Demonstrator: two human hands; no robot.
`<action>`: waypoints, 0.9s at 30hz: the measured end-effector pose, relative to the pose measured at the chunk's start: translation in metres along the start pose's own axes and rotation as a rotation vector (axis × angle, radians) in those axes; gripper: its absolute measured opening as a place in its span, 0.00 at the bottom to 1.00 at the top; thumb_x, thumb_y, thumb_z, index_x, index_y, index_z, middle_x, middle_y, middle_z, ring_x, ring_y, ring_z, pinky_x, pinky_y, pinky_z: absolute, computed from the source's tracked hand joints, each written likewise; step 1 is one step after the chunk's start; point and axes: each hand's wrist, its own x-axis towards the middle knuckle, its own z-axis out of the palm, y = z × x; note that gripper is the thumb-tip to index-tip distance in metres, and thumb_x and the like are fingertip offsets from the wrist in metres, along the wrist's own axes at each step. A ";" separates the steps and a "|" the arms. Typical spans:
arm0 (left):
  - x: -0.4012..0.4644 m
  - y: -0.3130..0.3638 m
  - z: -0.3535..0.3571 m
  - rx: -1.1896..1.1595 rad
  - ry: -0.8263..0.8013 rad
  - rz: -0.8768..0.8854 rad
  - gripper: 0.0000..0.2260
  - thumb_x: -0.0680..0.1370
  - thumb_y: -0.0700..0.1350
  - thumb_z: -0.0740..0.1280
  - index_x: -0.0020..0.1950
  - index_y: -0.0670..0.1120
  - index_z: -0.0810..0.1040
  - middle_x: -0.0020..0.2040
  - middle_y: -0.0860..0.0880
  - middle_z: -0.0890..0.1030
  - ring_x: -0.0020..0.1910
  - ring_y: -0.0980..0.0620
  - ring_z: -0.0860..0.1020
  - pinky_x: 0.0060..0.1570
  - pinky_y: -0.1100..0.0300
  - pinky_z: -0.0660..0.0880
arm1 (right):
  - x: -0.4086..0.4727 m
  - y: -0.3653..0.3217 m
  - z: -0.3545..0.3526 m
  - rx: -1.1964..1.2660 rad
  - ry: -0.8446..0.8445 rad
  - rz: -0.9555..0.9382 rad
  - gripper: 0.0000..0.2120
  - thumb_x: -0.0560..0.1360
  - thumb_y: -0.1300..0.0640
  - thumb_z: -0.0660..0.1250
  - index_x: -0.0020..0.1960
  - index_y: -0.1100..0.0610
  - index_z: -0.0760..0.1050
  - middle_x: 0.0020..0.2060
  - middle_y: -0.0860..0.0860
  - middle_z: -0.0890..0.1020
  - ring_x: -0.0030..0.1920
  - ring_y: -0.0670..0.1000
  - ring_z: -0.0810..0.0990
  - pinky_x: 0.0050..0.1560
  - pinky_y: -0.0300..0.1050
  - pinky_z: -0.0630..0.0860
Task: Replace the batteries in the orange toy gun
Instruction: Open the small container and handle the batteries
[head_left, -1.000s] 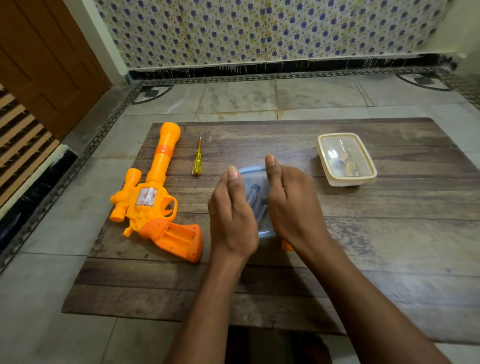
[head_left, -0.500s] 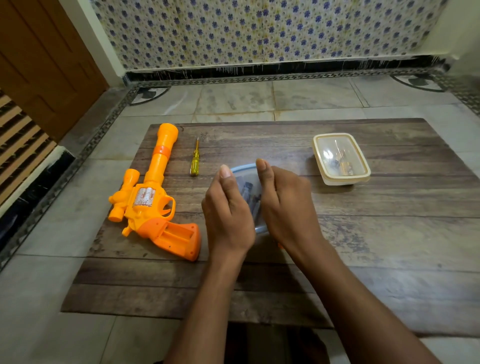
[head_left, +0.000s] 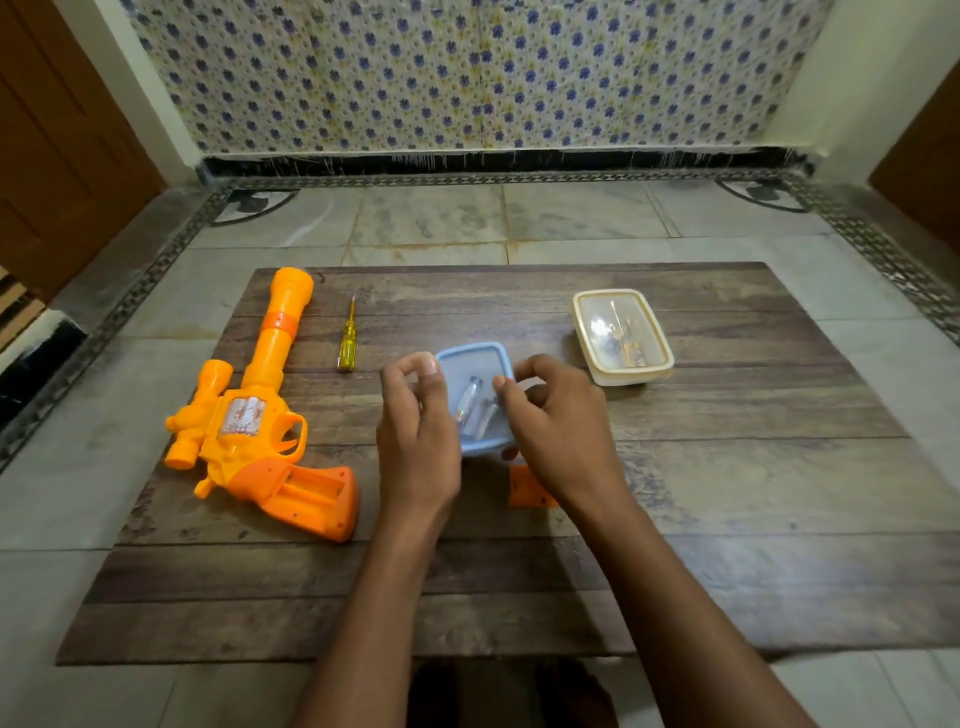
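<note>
The blue box (head_left: 472, 358) sits near the middle of the desk (head_left: 727, 519) and serves as the reference point. Through its clear lid, batteries (head_left: 470, 402) are visible inside.

The left hand (head_left: 415, 431) is at the box's left side, fingers curled with the thumb and forefinger tips near the lid's corner. The right hand (head_left: 556, 421) is at its right side, fingers curled, thumb tip at the lid edge. Whether either hand actually grips the lid cannot be determined.

The orange toy gun (head_left: 260, 431) lies flat well to the left of the box, grip compartment uncovered. An orange cover (head_left: 524, 488) lies just nearside of the box, partly under the right wrist.

A yellow screwdriver (head_left: 347, 340) lies between gun and box. A cream box (head_left: 623, 338) stands to the right, farther back.
</note>
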 end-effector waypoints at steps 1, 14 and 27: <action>0.000 -0.001 0.001 -0.020 -0.029 0.010 0.08 0.87 0.51 0.60 0.62 0.49 0.73 0.49 0.57 0.79 0.46 0.67 0.80 0.40 0.73 0.73 | 0.003 0.001 0.001 0.006 0.040 0.029 0.08 0.80 0.48 0.67 0.51 0.53 0.79 0.40 0.53 0.87 0.36 0.50 0.87 0.33 0.55 0.85; 0.016 -0.034 0.027 0.145 -0.115 0.098 0.16 0.80 0.37 0.71 0.67 0.47 0.80 0.62 0.47 0.84 0.60 0.54 0.83 0.62 0.55 0.81 | 0.041 0.012 0.007 -0.138 0.213 0.026 0.13 0.78 0.52 0.71 0.55 0.61 0.82 0.47 0.58 0.87 0.48 0.56 0.85 0.49 0.55 0.83; 0.017 -0.037 0.038 0.181 -0.328 0.047 0.26 0.85 0.37 0.60 0.83 0.49 0.62 0.83 0.48 0.65 0.82 0.53 0.64 0.80 0.47 0.64 | 0.023 0.016 -0.022 -0.249 0.305 -0.241 0.08 0.76 0.64 0.68 0.54 0.63 0.83 0.46 0.58 0.85 0.43 0.56 0.84 0.47 0.52 0.81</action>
